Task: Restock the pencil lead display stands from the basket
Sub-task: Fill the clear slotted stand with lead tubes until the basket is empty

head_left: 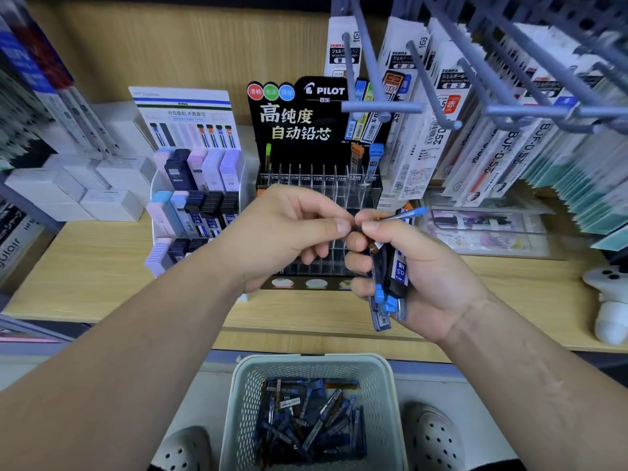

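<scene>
— Nearest the lens?

— Two bare forearms, reaching in toward the black Pilot stand. Below that stand, down at floor level, a pale mesh basket, heaped with loose lead cases, blue and amber among them. Flanked by two white perforated shoes.

— And the right hand?

— Raised in front of the stand's lower right corner. Curled tight round a bundle of lead cases, blue caps pointing down, an HB label showing. Pinches, between thumb and forefinger, one more blue-capped case, slanting up and rightward past the stand's right edge.

— Left hand?

— In front of the stand's clear compartments, fingers curled, thumb tip meeting the right hand's fingertips. Impossible to tell whether gripping that case's near end or merely touching it.

— The stand itself?

— Upright on the wooden shelf, clear dividers in rows, a few orange and blue standing cases in the back row at its right.

— Around it?

— Just left of the stand, a white tiered stand filled with pastel and dark cases. Further left, stacked white boxes. Right of the stand and above it, hanging refill packs on grey hooks.
</scene>
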The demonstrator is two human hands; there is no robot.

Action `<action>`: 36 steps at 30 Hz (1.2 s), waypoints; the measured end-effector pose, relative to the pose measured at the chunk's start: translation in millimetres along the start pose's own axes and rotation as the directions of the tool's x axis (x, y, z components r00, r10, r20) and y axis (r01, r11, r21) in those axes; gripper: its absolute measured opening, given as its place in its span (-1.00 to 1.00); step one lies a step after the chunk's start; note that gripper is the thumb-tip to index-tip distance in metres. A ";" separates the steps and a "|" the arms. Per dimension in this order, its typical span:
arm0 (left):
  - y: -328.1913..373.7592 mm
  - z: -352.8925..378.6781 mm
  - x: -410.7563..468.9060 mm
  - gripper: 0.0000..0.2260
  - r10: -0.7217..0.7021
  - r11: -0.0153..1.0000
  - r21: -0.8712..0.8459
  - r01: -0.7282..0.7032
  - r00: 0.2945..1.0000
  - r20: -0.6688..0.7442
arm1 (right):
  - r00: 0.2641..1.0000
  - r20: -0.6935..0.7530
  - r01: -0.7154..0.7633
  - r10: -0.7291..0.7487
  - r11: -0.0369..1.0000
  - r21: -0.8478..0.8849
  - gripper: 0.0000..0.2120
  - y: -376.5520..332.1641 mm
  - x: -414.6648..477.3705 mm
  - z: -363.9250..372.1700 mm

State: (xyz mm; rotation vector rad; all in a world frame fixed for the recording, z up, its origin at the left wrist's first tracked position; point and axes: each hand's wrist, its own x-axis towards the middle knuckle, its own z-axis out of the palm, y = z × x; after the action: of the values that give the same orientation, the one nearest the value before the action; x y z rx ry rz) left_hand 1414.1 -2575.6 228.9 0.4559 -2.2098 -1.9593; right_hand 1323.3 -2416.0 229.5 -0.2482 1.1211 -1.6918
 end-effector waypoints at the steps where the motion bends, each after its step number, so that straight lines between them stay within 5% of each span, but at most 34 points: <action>1: -0.4 0.4 0.2 -0.89 0.006 1.000 0.007 -0.006 1.000 0.007 | 1.000 -0.006 -0.003 0.003 1.000 -0.006 -0.92 0.6 0.3 -0.2; 10: -7.1 -0.2 4.7 -0.94 -0.018 1.000 0.001 0.018 0.998 0.058 | 0.999 0.024 -0.033 0.034 0.999 -0.015 -0.88 -0.4 -1.9 0.0; 17: -6.5 -12.1 4.9 -0.82 -0.007 0.993 0.118 0.018 0.996 -0.090 | 0.979 -0.195 0.066 -0.056 0.997 0.045 -0.91 -4.5 6.4 -3.4; 22: -0.1 -12.8 -2.0 -0.90 -0.024 0.988 0.151 0.022 1.000 0.013 | 0.975 -0.212 0.061 -0.067 0.997 -0.036 -0.89 -0.7 5.1 0.9; 31: 1.6 1.6 -3.5 -0.49 0.068 0.984 0.162 -0.079 0.995 0.068 | 0.979 -0.197 0.015 -0.043 0.990 -0.143 -0.86 5.8 5.6 1.5; 36: 5.8 -5.0 -4.0 -0.62 0.071 0.981 0.183 -0.068 0.997 -0.008 | 0.977 -0.209 0.003 -0.037 0.987 -0.161 -0.91 8.7 6.5 4.3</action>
State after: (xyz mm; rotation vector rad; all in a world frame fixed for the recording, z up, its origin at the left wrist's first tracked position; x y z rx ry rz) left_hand 1418.6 -2578.5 235.7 0.4085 -2.3738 -1.7211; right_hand 1328.7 -2424.0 222.9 -0.1829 1.4197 -1.6773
